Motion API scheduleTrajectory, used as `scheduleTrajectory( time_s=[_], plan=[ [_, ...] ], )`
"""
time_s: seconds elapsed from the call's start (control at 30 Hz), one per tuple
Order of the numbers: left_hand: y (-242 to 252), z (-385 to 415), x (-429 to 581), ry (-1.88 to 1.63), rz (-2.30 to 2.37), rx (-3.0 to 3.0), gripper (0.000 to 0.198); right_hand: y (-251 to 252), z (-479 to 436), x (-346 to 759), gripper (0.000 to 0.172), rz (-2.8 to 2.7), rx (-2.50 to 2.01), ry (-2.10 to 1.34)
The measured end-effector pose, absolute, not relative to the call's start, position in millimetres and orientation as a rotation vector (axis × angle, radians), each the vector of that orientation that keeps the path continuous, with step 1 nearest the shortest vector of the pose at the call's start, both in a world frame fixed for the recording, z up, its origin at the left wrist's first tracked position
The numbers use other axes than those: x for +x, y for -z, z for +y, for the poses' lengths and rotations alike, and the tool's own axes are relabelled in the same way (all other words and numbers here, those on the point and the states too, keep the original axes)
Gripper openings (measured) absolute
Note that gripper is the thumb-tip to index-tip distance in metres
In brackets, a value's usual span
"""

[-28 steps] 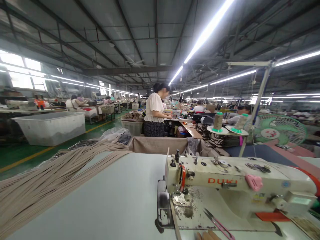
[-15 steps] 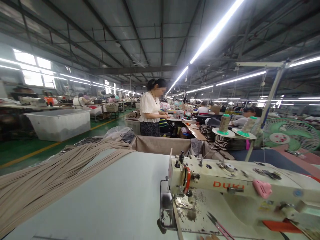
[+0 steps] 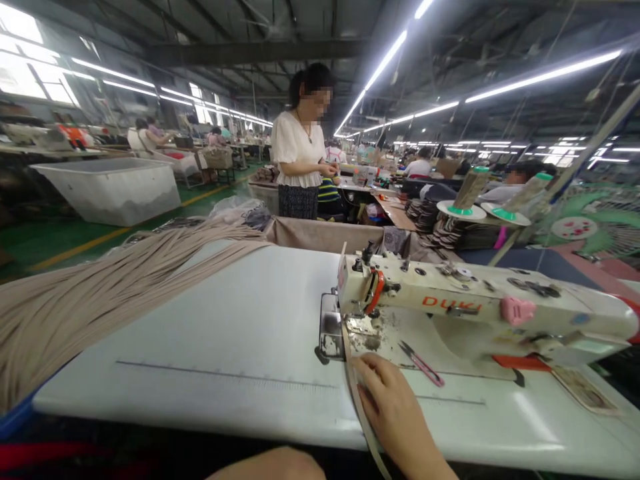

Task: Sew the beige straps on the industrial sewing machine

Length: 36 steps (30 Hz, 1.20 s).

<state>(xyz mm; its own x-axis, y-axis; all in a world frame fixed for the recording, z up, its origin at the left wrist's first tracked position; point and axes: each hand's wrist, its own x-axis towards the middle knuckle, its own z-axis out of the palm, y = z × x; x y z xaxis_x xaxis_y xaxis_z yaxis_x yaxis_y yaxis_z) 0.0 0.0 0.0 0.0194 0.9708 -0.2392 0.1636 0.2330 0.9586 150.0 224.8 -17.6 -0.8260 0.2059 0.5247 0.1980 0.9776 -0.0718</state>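
My right hand (image 3: pixel 387 400) is at the front of the sewing machine (image 3: pixel 450 307), its bent fingertips closed on the edge of a narrow beige fabric strip (image 3: pixel 354 390). The strip runs from beneath the needle area down over the table's front edge. Pink-handled thread snips (image 3: pixel 423 363) lie to the right of my fingers. A rounded patch of bare skin, perhaps my left hand or arm (image 3: pixel 273 465), shows at the bottom edge; no fingers are visible there. A large bundle of beige strips (image 3: pixel 125 287) drapes across the table's left side.
The white sewing table (image 3: pixel 240 320) has a ruler line along its front. Thread cones (image 3: pixel 467 190) and a green fan (image 3: pixel 580 227) stand at right. Behind the table are a fabric-lined bin (image 3: pixel 320 233) and a standing person (image 3: pixel 300 143). A white tub (image 3: pixel 115 193) sits at left.
The view has tilted down, bringing the table's front edge into sight. My right hand, barely visible at the bottom before, now shows at the strip. The standing person remains in place.
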Motion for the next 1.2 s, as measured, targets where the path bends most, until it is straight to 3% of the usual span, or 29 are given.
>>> scheduleTrajectory(
  time_s=[0.07, 0.23, 0.33, 0.63, 1.2],
  plan=[
    [1, 15, -3, -0.939, 1.382, 1.173, 0.013, 13, 221, 144, 0.039, -2.662, -0.173, -0.050],
    [3, 57, -22, -1.178, 1.803, 1.486, 0.043, 11, 218, 142, 0.035, -2.718, -0.109, -0.096],
    [11, 80, -32, -1.075, 2.056, 1.707, 0.052, 14, 219, 144, 0.037, -2.671, -0.154, -0.040],
    [53, 114, -24, -0.695, 2.461, 2.108, 0.047, 23, 221, 141, 0.055, -2.727, -0.236, 0.077],
    [63, 109, -22, -0.543, 2.558, 2.363, 0.053, 24, 220, 141, 0.064, -2.672, -0.245, 0.113]
  ],
)
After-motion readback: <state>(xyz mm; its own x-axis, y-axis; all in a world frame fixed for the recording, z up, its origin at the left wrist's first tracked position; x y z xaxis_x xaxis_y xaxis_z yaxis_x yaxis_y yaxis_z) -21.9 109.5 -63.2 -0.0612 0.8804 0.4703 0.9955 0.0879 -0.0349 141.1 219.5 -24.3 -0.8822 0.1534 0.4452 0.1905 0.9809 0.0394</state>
